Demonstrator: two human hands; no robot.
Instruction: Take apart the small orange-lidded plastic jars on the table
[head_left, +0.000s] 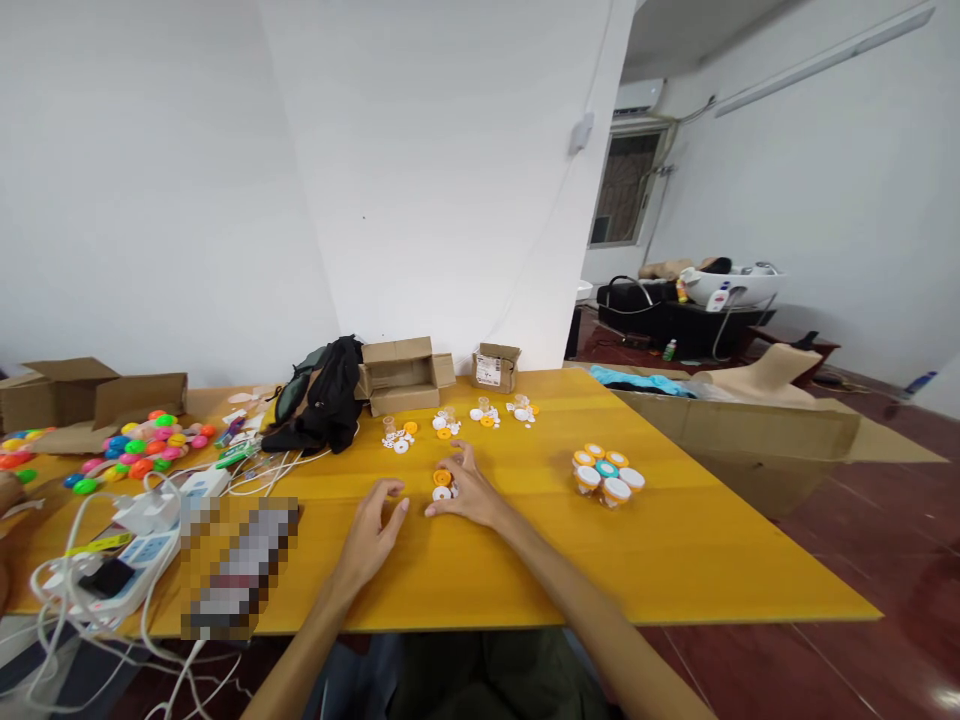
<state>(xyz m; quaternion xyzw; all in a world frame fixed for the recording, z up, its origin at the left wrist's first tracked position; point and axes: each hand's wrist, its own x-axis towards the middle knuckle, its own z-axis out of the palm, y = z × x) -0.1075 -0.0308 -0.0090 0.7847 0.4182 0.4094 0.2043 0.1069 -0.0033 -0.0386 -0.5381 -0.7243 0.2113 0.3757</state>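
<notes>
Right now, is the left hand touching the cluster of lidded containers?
No, the left hand is well apart from the cluster of lidded containers, which stands on the table beyond the right hand.

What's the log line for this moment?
left hand: open, nothing held | right hand: curved around orange lid and white disc, contact unclear | jars: clustered farther right

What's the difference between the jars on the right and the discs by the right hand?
The jars stand clustered well to the right, while the discs lie by the right hand. The jars have sides showing below their tops; the discs look flat. Teal shows among the jars; the visible discs are just orange and white. Both rest on the table and share orange and white.
</notes>
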